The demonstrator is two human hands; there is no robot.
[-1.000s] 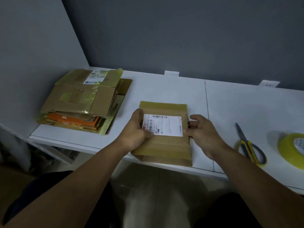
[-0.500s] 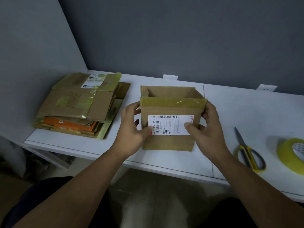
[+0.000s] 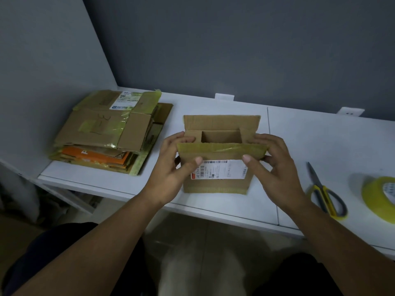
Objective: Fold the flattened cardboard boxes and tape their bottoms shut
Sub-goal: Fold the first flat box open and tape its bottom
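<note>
Box (image 3: 215, 184) opened up into shape, standing on the white desk (image 3: 320, 146) near its front edge, open end up. Left hand (image 3: 171, 165) grips box's left side, thumb on front panel, fingers curled over left inner flap. Right hand (image 3: 275, 165) grips right side the same way. Flat box stack (image 3: 111, 133) at desk's left; scissors (image 3: 324, 193) and tape roll (image 3: 380, 197) at right.

Small brown cardboard box (image 3: 215, 182), opened upright, white label facing, stack of flattened boxes (image 3: 106, 133) left
</note>
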